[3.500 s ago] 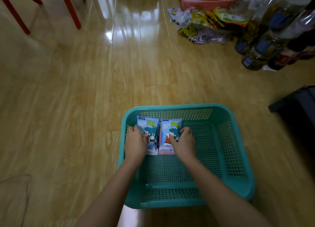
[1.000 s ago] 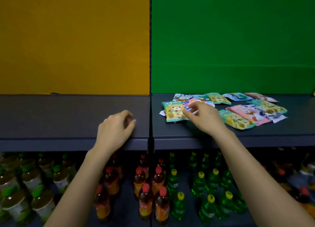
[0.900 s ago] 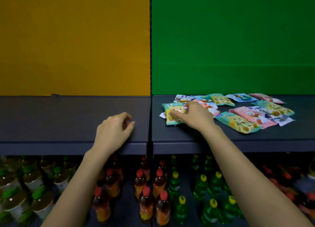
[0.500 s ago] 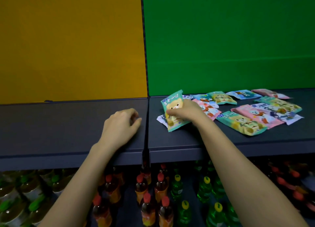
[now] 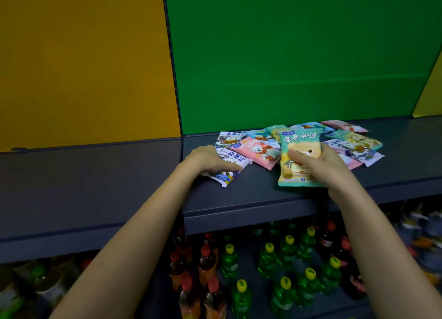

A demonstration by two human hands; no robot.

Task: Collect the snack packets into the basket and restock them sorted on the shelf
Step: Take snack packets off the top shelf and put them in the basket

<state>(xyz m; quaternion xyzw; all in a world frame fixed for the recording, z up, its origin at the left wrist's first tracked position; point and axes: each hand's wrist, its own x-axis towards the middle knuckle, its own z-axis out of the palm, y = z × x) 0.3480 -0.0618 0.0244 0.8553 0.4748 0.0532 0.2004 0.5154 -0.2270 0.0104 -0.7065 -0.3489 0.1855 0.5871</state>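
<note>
**Q.** Which packet is in hand, and how is it held?

**A.** The right hand grips a teal packet printed with a bear. The thumb lies across the packet's front and the fingers are curled behind it. The packet stands upright, its lower edge over the near part of the shelf. Whether that edge touches the shelf cannot be told.

**Q.** And the other hand?

**A.** The left hand lies palm down, fingers fairly straight, on a white-and-blue packet. This packet lies flat at the left end of the group, near the seam between the two shelf sections.

**Q.** Where are the remaining packets?

**A.** A pink packet lies flat between the two hands, just right of the white-and-blue one. A second white packet lies just behind the left hand. Loose packets in teal, pink, blue and white overlap one another farther right and toward the back of the shelf. They are partly hidden by the held packet.

**Q.** What frames the shelf?

**A.** A green panel stands behind the packets and an orange panel to its left. On the level below stand green bottles with yellow caps. To their left are red-capped bottles.
</note>
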